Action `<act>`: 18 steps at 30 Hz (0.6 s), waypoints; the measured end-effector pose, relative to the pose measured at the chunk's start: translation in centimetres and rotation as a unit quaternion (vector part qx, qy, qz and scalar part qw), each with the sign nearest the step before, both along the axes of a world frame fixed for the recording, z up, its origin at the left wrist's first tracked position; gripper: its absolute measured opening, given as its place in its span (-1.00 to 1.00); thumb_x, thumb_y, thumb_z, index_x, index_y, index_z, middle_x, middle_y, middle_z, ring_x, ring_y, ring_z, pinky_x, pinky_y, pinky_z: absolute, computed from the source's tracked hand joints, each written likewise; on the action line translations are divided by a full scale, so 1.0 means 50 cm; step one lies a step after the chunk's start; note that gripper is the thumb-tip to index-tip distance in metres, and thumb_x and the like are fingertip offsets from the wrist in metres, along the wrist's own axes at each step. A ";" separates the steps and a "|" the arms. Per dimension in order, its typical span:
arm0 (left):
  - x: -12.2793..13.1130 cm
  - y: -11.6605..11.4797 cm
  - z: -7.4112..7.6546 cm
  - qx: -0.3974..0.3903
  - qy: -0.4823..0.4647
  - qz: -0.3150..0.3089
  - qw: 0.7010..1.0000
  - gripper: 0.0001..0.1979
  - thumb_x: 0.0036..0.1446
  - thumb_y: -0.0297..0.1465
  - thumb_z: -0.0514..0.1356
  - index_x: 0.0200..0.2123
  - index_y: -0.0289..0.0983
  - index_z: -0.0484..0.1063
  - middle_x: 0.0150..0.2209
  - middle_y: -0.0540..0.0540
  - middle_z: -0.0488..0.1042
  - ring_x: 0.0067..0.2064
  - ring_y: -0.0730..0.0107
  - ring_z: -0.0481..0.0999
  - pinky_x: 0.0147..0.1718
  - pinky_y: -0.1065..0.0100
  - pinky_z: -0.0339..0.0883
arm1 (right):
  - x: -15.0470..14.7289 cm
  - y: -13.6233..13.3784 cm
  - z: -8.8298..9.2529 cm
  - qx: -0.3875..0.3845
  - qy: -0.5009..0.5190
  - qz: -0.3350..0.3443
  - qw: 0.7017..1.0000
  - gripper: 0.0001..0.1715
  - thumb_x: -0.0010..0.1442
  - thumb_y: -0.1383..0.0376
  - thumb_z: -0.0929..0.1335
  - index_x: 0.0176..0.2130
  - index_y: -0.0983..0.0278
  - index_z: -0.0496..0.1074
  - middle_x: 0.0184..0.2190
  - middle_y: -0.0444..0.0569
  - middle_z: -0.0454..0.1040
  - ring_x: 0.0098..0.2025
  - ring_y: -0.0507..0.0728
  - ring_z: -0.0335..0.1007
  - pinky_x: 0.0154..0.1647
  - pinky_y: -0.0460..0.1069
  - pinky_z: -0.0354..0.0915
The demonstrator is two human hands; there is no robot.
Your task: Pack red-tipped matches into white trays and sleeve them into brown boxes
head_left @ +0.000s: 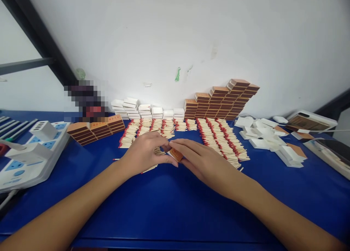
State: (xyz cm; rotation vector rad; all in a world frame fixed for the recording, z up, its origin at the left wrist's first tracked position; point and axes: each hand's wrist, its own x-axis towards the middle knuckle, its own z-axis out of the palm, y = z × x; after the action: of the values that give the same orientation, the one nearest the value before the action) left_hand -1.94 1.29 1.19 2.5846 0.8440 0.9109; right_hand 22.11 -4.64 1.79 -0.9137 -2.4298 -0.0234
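Observation:
Between my two hands, over the middle of the blue table, is a small matchbox (176, 154) with an orange-brown cover and a white edge showing on its left. My left hand (149, 152) curves round its left end, thumb and fingers closed in on it. From the right, my right hand (203, 159) grips the cover, its fingers laid over the top and partly hiding the box. Rows of loose matches (218, 134) with red heads lie just behind and beside both hands. Some matches (150, 168) lie under my left hand.
Stacked brown matchboxes (218, 103) stand against the wall, with white trays (157, 112) to their left. More matchboxes (95, 128) sit near a power strip (35, 159) at left. At right are scattered white trays (262, 134) and a phone (335, 154).

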 end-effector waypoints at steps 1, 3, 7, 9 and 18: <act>0.000 -0.001 0.000 -0.004 -0.003 0.001 1.000 -0.55 0.07 0.03 0.46 -0.30 -0.25 0.58 -0.31 -0.03 0.58 -0.25 0.35 0.55 -0.26 0.36 0.34 | -0.001 -0.002 -0.002 0.009 -0.003 0.005 1.000 -0.42 0.46 0.45 0.27 0.39 0.19 0.26 0.27 0.17 0.50 0.29 0.27 0.49 0.24 0.21 0.53; 0.000 0.000 -0.001 -0.007 -0.005 0.001 1.000 -0.57 0.06 0.00 0.48 -0.30 -0.25 0.59 -0.31 -0.03 0.58 -0.24 0.34 0.54 -0.24 0.35 0.35 | -0.003 -0.004 -0.004 0.029 -0.013 0.016 0.999 -0.37 0.45 0.49 0.26 0.42 0.24 0.21 0.29 0.19 0.48 0.36 0.28 0.41 0.31 0.23 0.48; -0.003 0.003 -0.002 -0.014 -0.006 0.001 1.000 -0.54 0.04 0.04 0.48 -0.34 -0.25 0.59 -0.37 -0.04 0.55 -0.29 0.36 0.51 -0.27 0.35 0.35 | -0.009 -0.010 -0.002 0.052 -0.052 0.019 0.997 -0.27 0.42 0.54 0.24 0.48 0.27 0.13 0.34 0.22 0.44 0.42 0.31 0.33 0.35 0.27 0.45; -0.002 0.003 0.000 -0.015 -0.008 0.000 1.000 -0.53 0.03 0.05 0.49 -0.34 -0.25 0.59 -0.38 -0.04 0.55 -0.31 0.36 0.51 -0.29 0.34 0.36 | -0.011 -0.012 0.001 0.055 -0.061 0.015 0.996 -0.26 0.41 0.53 0.24 0.49 0.27 0.12 0.35 0.23 0.43 0.42 0.33 0.32 0.33 0.28 0.46; 0.013 -0.028 0.033 0.108 -0.011 0.016 0.994 -0.74 0.20 -0.28 0.39 -0.10 -0.28 0.56 -0.27 -0.10 0.61 -0.23 0.25 0.56 -0.18 0.22 0.45 | 0.014 0.013 0.000 0.028 -0.019 -0.062 0.997 -0.39 0.48 0.37 0.29 0.43 0.20 0.16 0.13 0.21 0.58 0.13 0.36 0.58 0.01 0.30 0.61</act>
State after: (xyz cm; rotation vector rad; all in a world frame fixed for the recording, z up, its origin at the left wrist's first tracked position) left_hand -1.31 -0.11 2.82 2.7425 0.8254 1.0943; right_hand 22.79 -4.00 1.81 -1.0466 -2.3915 -0.1551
